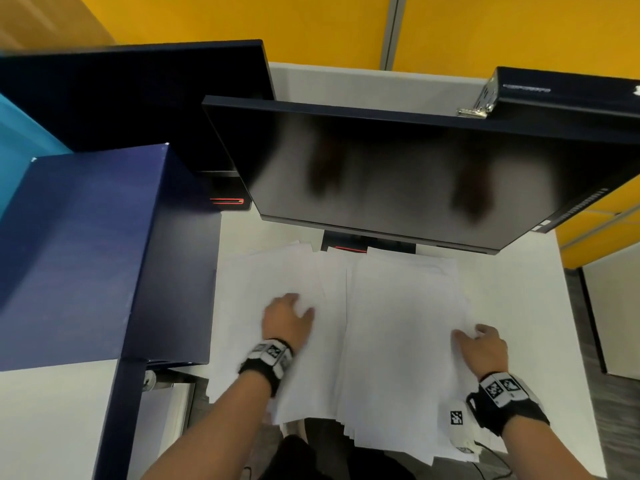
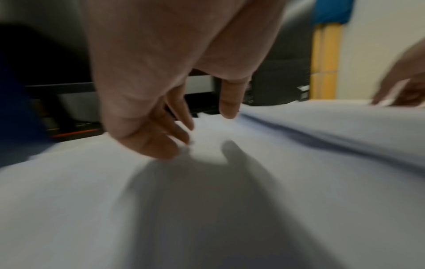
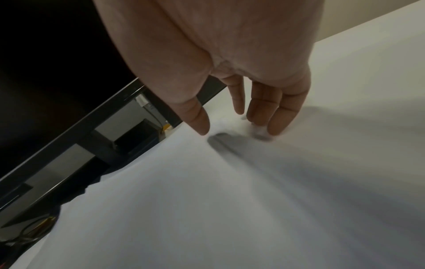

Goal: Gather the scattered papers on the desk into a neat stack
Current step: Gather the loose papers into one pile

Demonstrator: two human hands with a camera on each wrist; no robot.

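With both hands flat, fingers loose, gripping nothing: sweep left hand (image 1: pixel 286 315) and right hand (image 1: pixel 484 348) inward, squaring white paper sheets (image 1: pixel 391 327) below black monitor (image 1: pixel 398 168).

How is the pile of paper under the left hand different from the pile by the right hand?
The left pile lies loose and fanned out, its sheets crooked, while the right pile looks thicker and more squared up. The left hand rests flat on top of its pile; the right hand touches the right pile's outer edge. Both piles are plain white sheets lying on the white desk, overlapping in the middle.
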